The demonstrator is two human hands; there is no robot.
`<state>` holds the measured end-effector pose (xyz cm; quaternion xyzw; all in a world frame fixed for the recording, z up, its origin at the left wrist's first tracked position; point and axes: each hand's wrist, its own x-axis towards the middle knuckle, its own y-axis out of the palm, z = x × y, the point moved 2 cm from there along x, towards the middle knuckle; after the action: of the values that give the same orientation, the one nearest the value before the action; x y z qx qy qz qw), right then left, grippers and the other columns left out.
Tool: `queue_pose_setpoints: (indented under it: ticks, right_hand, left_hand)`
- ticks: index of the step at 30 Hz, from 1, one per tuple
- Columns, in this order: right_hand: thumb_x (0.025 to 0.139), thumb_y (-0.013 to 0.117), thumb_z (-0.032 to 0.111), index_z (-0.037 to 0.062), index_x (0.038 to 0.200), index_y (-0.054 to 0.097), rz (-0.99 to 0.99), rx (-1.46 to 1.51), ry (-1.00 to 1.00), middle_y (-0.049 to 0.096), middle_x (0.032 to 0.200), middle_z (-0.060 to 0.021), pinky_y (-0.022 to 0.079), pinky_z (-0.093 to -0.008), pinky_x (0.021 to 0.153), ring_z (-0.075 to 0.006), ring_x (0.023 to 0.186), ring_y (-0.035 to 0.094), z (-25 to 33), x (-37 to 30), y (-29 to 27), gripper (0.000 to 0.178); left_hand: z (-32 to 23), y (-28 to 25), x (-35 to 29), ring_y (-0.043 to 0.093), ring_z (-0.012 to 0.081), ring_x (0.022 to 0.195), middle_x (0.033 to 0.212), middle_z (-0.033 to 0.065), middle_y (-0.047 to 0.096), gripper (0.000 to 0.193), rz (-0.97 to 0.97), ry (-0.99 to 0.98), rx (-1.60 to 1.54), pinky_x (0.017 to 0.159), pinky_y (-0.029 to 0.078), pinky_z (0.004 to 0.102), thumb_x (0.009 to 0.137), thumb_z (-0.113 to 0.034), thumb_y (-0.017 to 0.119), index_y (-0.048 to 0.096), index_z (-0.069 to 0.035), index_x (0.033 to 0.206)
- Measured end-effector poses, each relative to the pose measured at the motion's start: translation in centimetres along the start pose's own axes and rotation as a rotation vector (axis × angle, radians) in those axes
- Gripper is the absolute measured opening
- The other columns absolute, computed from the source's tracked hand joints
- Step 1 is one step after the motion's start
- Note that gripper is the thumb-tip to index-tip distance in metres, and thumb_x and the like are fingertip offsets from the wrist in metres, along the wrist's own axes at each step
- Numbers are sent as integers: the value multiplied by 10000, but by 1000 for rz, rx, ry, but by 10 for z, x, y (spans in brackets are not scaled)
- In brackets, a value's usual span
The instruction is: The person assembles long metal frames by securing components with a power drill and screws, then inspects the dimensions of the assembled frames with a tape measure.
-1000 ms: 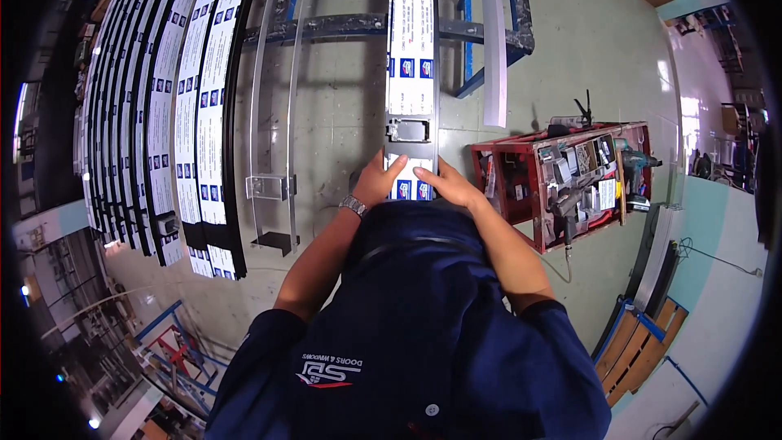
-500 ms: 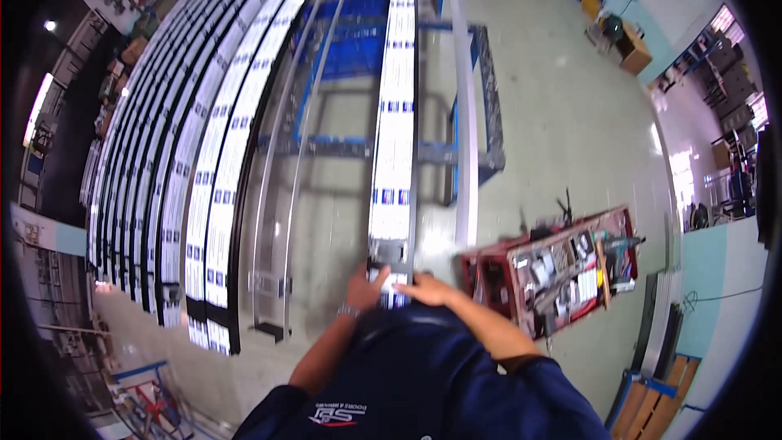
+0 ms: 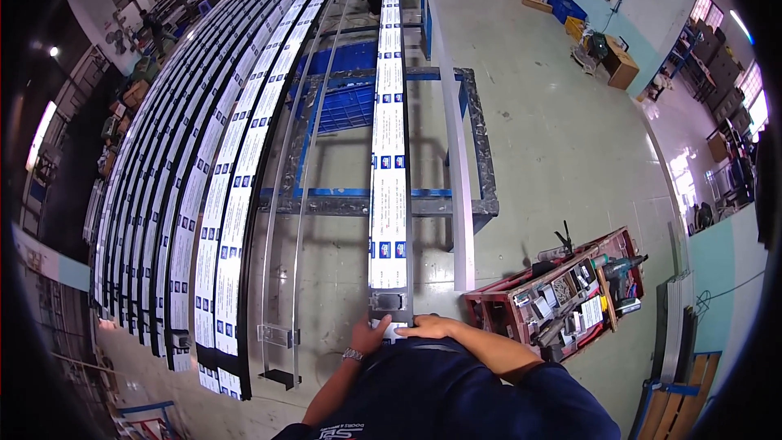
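A long straight profile (image 3: pixel 389 208), covered in white film with blue printed patches, runs away from my body over a blue frame stand. Its near end, just before my waist, has a bare dark section with a rectangular metal piece (image 3: pixel 388 301) set in it. My left hand (image 3: pixel 368 336), a watch at its wrist, grips the left edge of that end, thumb on top. From the right, my right hand (image 3: pixel 430 327) closes on the opposite edge, its fingertips reaching over the top. The undersides of both grips are hidden.
Many similar film-covered profiles (image 3: pixel 218 261) lie side by side at left. A thin clear strip (image 3: pixel 269 277) and a pale bar (image 3: pixel 459 155) flank mine. The blue stand (image 3: pixel 481 138) is worn. At right sits a red tool tray (image 3: pixel 497 310) with a drill (image 3: pixel 623 269).
The view has tilted, so the profile's end and my hands show lower in the picture. Both hands stay at that end, the right one slightly shifted along its edge.
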<state>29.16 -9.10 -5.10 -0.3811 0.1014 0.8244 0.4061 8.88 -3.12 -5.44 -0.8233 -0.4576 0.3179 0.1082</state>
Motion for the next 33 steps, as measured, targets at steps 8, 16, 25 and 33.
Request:
queue_pose_setpoints:
  ticks: [8, 16, 25, 33]
  right_hand:
    - [862, 397, 776, -103, 966, 668, -249, 80, -234, 671, 963, -281, 486, -454, 819, -365, 931, 654, -20, 4, 25, 926]
    - [862, 456, 749, -81, 951, 629, -429, 346, -205, 644, 786, -196, 491, -416, 685, -290, 745, 641, -25, 30, 65, 853]
    - [838, 544, 693, -71, 1030, 664, -451, 358, -214, 670, 998, -268, 506, -450, 777, -377, 912, 651, -37, -1, 54, 796]
    - [805, 585, 672, -43, 906, 704, -566, 145, -163, 703, 873, -218, 531, -442, 769, -380, 875, 682, -28, -19, 52, 732]
  left_hand:
    - [-1, 13, -3, 674, 225, 818, 961, 166, 709, 459, 14, 59, -168, 713, 529, 356, 902, -378, 653, 643, 37, 1095]
    - [46, 5, 15, 657, 308, 886, 1006, 240, 678, 547, -78, 64, 6, 788, 505, 423, 942, -413, 604, 609, 117, 1079]
    - [31, 7, 18, 639, 226, 807, 953, 185, 693, 642, -33, -28, -22, 762, 508, 373, 930, -501, 600, 628, 131, 1043]
    - [27, 8, 11, 629, 179, 717, 847, 121, 697, 562, -19, -26, -86, 665, 494, 344, 966, -462, 561, 665, 89, 926]
